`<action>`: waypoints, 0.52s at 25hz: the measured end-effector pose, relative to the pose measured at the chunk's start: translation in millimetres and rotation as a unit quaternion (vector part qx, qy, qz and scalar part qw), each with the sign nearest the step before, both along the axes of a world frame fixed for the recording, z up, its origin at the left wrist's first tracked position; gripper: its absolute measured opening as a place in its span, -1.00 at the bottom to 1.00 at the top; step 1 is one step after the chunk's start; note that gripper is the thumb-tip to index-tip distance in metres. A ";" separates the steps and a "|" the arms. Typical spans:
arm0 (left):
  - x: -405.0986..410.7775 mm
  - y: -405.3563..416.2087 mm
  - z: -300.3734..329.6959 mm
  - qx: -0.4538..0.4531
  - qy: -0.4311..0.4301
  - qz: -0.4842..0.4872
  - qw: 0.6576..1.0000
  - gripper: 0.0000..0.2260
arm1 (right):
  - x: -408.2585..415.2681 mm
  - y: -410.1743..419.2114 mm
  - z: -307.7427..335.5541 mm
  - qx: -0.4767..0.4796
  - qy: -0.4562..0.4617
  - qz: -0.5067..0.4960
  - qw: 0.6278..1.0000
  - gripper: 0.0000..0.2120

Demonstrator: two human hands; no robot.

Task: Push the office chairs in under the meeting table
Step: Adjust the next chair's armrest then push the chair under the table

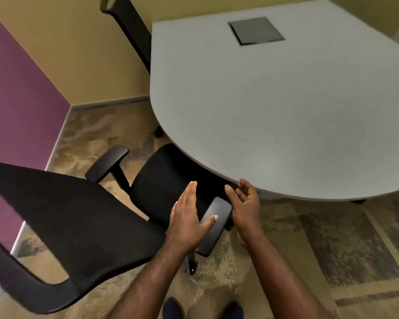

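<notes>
A black mesh office chair [78, 222] stands at the rounded end of the grey meeting table [274, 111], its seat [161, 180] partly under the table edge and its backrest turned to the left. My left hand [187, 217] hovers flat and open over the chair's right armrest [213, 229], thumb resting on the pad. My right hand [244, 206] is open just to the right of that armrest, fingers curled loosely, holding nothing. The chair's left armrest [108, 162] sticks out past the table. A second black chair [127, 26] stands at the table's far left side.
A dark square cable hatch [256, 31] is set into the tabletop. Purple and yellow walls meet at a corner on the left, close behind the chair. Patterned carpet [332, 249] covers the floor. My shoes [203, 309] show at the bottom edge.
</notes>
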State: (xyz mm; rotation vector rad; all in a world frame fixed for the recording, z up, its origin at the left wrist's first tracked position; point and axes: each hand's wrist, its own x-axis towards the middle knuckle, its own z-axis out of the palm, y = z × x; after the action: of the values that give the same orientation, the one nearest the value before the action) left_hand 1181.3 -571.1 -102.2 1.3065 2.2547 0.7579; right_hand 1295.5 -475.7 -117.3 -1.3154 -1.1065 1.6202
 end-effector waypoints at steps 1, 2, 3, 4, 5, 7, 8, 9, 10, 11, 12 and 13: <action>-2.5 -1.4 13.8 0.014 0.000 0.005 1.000 -0.12 | -1.6 -0.8 12.3 0.013 0.008 0.002 1.000 -0.52; -5.1 -2.9 26.2 0.025 0.002 0.010 1.000 -0.13 | -3.0 -2.0 23.6 0.027 0.015 0.004 1.000 -0.54; -9.0 -5.2 39.7 0.035 0.006 0.015 0.999 -0.13 | -5.4 -3.9 36.0 0.043 0.019 0.005 0.999 -0.56; -12.8 -7.6 51.7 0.040 0.011 0.017 0.999 -0.14 | -7.5 -6.3 46.7 0.060 0.022 0.004 0.998 -0.58; -16.8 -10.3 63.0 0.042 0.017 0.016 0.999 -0.15 | -9.6 -8.7 56.4 0.079 0.022 0.002 0.997 -0.60; -24.6 -17.6 84.7 0.048 0.028 0.009 0.998 -0.18 | -13.5 -16.1 74.9 0.121 0.013 0.004 0.993 -0.59; -29.4 -22.9 96.2 0.056 0.031 0.005 0.998 -0.19 | -16.2 -21.9 84.7 0.143 0.002 0.007 0.990 -0.58; -33.9 -27.9 106.6 0.064 0.031 0.001 0.997 -0.20 | -18.6 -27.6 93.7 0.166 -0.008 0.008 0.986 -0.56; -38.5 -33.3 116.5 0.074 0.030 -0.004 0.997 -0.20 | -21.2 -34.0 102.6 0.187 -0.018 0.006 0.982 -0.55; -44.2 -39.0 126.5 0.084 0.030 -0.009 0.996 -0.21 | -24.7 -41.2 112.0 0.207 -0.024 0.001 0.978 -0.54; -51.5 -45.0 135.8 0.094 0.029 -0.014 0.995 -0.22 | -29.0 -49.5 121.1 0.223 -0.027 -0.005 0.974 -0.54; -61.0 -52.0 145.0 0.105 0.029 -0.021 0.994 -0.22 | -34.8 -59.6 130.5 0.234 -0.027 -0.011 0.972 -0.53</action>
State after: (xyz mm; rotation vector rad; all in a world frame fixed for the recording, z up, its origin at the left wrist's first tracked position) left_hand 1120.4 -623.1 42.8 1.4845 2.2338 0.9756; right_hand 1260.7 -535.3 13.2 -1.0552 -1.3984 1.2092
